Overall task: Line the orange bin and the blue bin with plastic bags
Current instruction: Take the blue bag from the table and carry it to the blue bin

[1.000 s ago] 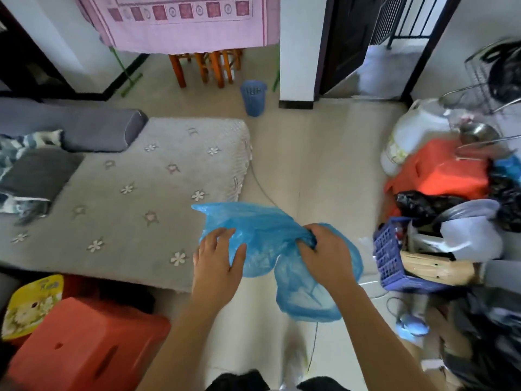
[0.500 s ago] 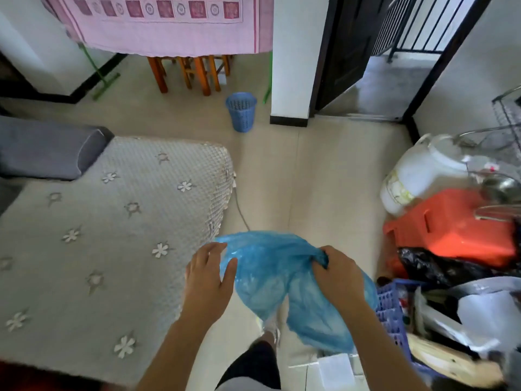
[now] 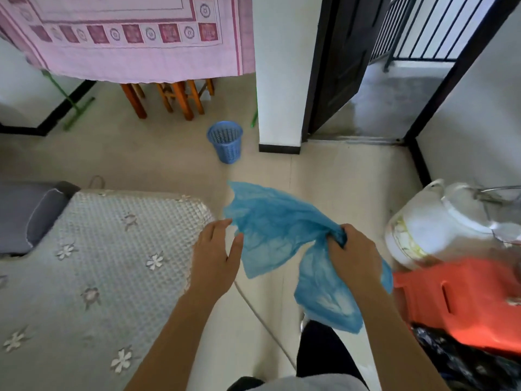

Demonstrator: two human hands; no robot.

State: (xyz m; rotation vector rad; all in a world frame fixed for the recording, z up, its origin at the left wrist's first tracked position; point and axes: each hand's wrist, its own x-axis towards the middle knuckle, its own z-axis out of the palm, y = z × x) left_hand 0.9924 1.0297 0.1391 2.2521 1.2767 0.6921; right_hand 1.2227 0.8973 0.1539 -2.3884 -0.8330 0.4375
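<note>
Spread across the lower left: a grey quilted mattress cover (image 3: 98,263) with white flower stitching, lying on the pale tiled floor (image 3: 324,198). Hung at the top: a pink patterned cloth (image 3: 127,38), with orange wooden stool legs (image 3: 169,100) beneath its hem. At the right edge, a white plastic jug with a handle (image 3: 428,227), and just below it a blurred orange plastic bin (image 3: 465,300) lying on its side. Held in mid-air over the floor, between mattress and jug: a crumpled translucent blue plastic bag (image 3: 282,230). Bunched tight in the closed grip of the right hand (image 3: 352,258) at its middle; one loose end hanging below the wrist. Left hand (image 3: 217,258) open, fingers spread, beside the bag's left edge; contact impossible to tell. Farther off, upright near the white pillar: a small blue perforated plastic bin (image 3: 225,141), unlined.
</note>
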